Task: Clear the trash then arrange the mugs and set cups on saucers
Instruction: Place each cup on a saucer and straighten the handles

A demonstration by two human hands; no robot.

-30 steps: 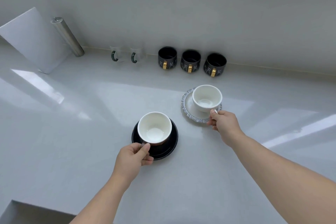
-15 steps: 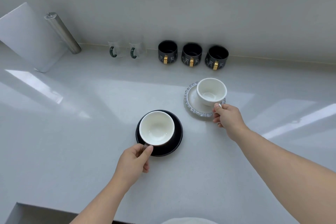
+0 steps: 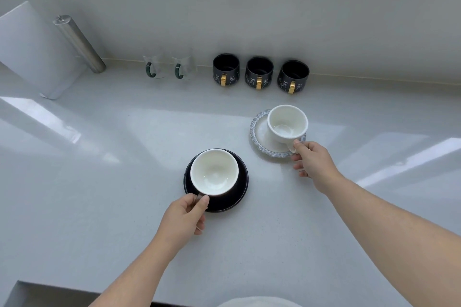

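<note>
Cups are on saucers mid-frame: my left hand [image 3: 183,217] pinches the handle of the cup [image 3: 214,172] on the black saucer [image 3: 224,203], my right hand [image 3: 313,164] the tilted cup [image 3: 287,123] on the pale saucer [image 3: 262,142]. I judge that tilted cup could tip or clink down hard if I release early.

We take the near saucer [image 3: 224,203] as our landmark, on the counter [image 3: 99,194] in front of us. A cup [image 3: 214,172] sits on it, toward its left side, and our left hand [image 3: 185,217] is at its near edge, pinching that cup's handle. Behind it and to the right lies a second saucer [image 3: 262,139] bearing another cup [image 3: 287,123], with our right hand [image 3: 314,164] at that cup's near side. Far behind the landmark, along the wall, three mugs [image 3: 259,72] stand in a row; two glass mugs [image 3: 169,67] stand left of them. Farther left behind it lean a cylinder [image 3: 79,43] and a board [image 3: 32,50].
</note>
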